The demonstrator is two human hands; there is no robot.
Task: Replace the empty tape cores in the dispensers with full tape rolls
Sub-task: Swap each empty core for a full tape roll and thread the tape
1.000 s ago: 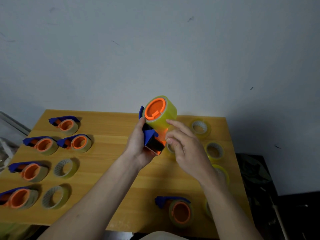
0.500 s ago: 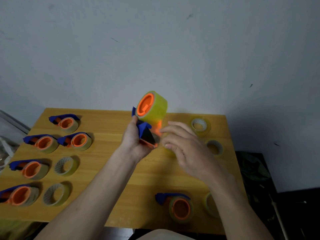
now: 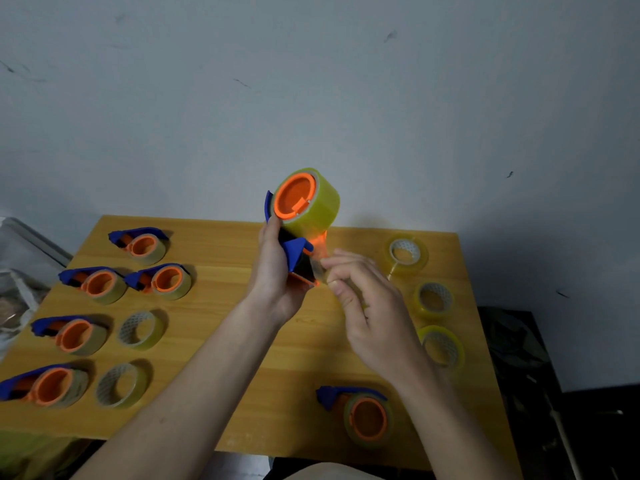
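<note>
Head view has the dispenser [image 3: 294, 261] raised above the far middle of the desk [image 3: 242, 327], standing nearly upright with its long axis running from the full tape roll [image 3: 313, 202] at the top down to the blue cutter end [image 3: 298, 252] and the dark mouth below it. The roll's orange hub faces the camera and slightly left, so the roll's axis points toward the viewer while the dispenser body hangs beneath it.

Left of the dispenser, the left hand [image 3: 275, 275] wraps the handle, thumb up along the blue back edge near the roll, fingers curled behind the body. Right of the dispenser's lower end, the right hand [image 3: 367, 306] has its fingertips [image 3: 329, 263] drawn together at the mouth, seemingly pinching the loose tape end, though the clear film itself is too faint to confirm. The right grip lies just beside and slightly below the cutter, so I judge the tape must be drawn downward and rightward across the blade from the roll above.

Farther left of the dispenser, five loaded dispensers [image 3: 142, 244] and two cores [image 3: 140, 329] lie on the desk. Farther right sit three tape rolls [image 3: 407, 254]; nearer the person lies another dispenser [image 3: 360, 414].
</note>
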